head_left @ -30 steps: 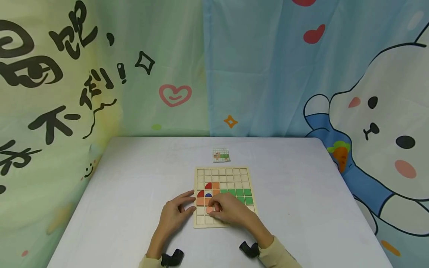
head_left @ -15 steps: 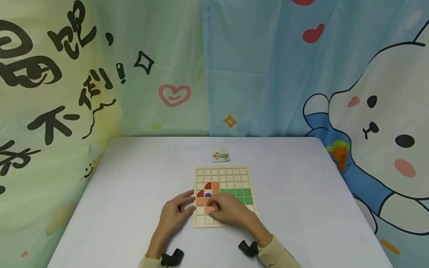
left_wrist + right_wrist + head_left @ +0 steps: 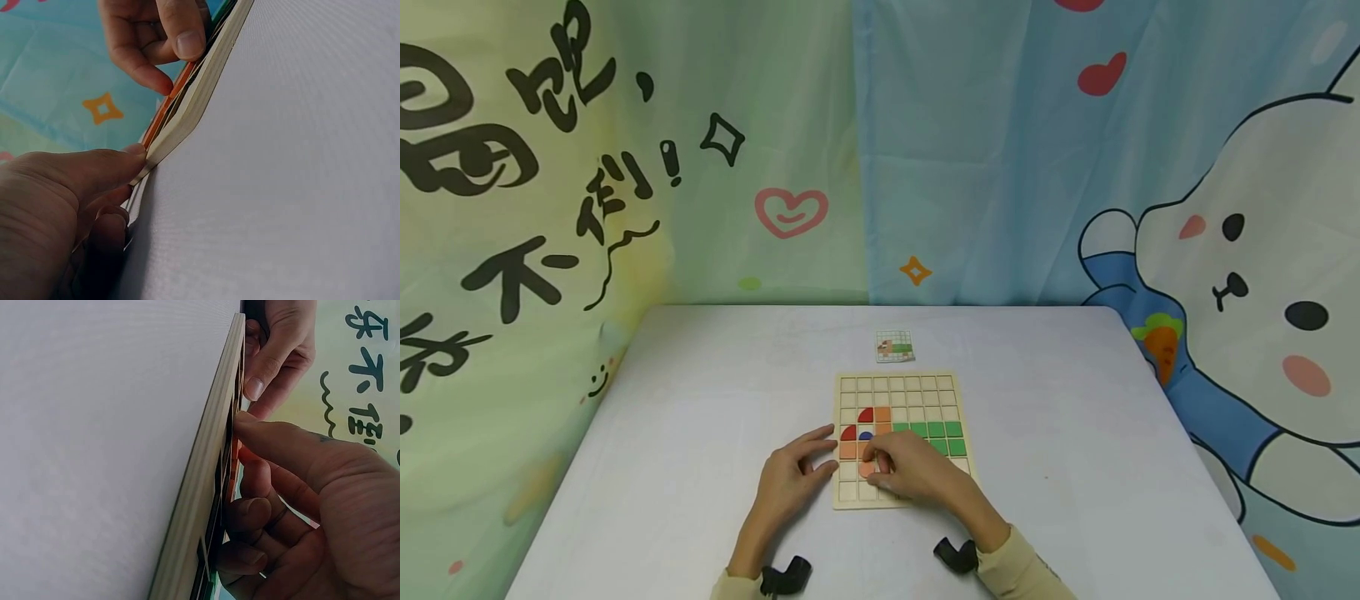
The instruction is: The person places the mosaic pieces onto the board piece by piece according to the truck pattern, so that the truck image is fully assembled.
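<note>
A pale wooden grid board [image 3: 927, 385] lies on the white table, with red, orange, blue and green tiles set in its cells. My left hand [image 3: 790, 481] steadies the board's left edge, thumb and fingertips touching it and spread apart. Over the lower left cells, my right hand [image 3: 917, 468] pinches a rounded orange tile [image 3: 866, 470] between thumb and forefinger, at the board's surface. Part of the board's lower right is covered by that hand. Seen edge-on in the right wrist view, the thumb of the right hand [image 3: 300, 487] meets the board's top face.
Behind the board lies a small picture card [image 3: 895, 347] with a coloured grid pattern. The white tabletop [image 3: 1075, 417] stretches out on both sides. A printed curtain [image 3: 970, 150] hangs at the back. Black devices [image 3: 786, 577] are worn on both wrists.
The right hand has shifted very slightly left with the orange tile, then stays still. The left hand keeps its place at the board's edge.
</note>
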`<state>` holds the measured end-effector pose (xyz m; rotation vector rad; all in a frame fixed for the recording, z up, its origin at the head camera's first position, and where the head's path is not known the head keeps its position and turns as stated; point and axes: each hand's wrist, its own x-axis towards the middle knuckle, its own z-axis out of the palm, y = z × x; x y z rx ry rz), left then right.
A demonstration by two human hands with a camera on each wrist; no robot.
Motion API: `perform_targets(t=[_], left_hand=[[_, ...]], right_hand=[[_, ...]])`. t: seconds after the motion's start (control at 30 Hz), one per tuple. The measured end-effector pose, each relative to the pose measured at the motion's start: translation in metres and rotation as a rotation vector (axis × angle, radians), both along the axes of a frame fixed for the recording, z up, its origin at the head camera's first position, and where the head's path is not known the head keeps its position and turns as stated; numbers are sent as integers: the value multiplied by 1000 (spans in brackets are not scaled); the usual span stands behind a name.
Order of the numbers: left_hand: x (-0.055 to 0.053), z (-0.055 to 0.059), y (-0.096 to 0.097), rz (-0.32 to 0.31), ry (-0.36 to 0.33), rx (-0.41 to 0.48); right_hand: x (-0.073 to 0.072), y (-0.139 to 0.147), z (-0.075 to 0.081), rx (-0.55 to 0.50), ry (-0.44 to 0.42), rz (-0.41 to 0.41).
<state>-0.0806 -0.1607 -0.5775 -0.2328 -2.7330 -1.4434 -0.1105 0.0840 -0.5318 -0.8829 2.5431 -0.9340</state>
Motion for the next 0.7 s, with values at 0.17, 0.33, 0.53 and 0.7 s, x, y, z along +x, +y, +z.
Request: perform_targets(t=[0.17,0.33,0.53,0.7], left_hand=[[0,0,0,6,-10,-3],[2,0,1,8,-9,-4],[0,-1,2,11,23,-22],[5,2,2,46,22,-27]], right_hand=[[1,3,4,-19,-33,0],[5,15,8,-44,-95,-44],[7,37,12,-69,-76,-126],[11,54,11,-65,36,-201]])
